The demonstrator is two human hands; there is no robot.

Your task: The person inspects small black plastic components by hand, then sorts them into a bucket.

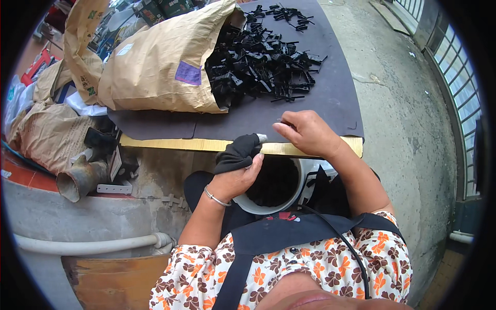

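Observation:
My left hand [233, 182] is in front of the table's near edge. Black cloth [238, 155] covers its fingers, with a silver-grey tip [262, 138] poking out toward the right. The bare thumb points up beside the cloth; whether the covered fingers grip anything is hidden. My right hand [310, 133] hovers over the near edge, thumb and fingers closed in a pinch. A thin bit shows at the fingertips, too small to name. Beyond both hands, a heap of small black plastic parts [263, 64] spills from a brown paper sack [150, 67] lying on its side.
The dark-topped table [330, 98] has a yellow front edge [170, 144]. Below it, between my legs, stands a pale bucket [247, 205] with dark contents. Crumpled sacks [49, 134] and a rusty metal pipe piece [80, 181] lie left. Barred railing [462, 72] runs along the right.

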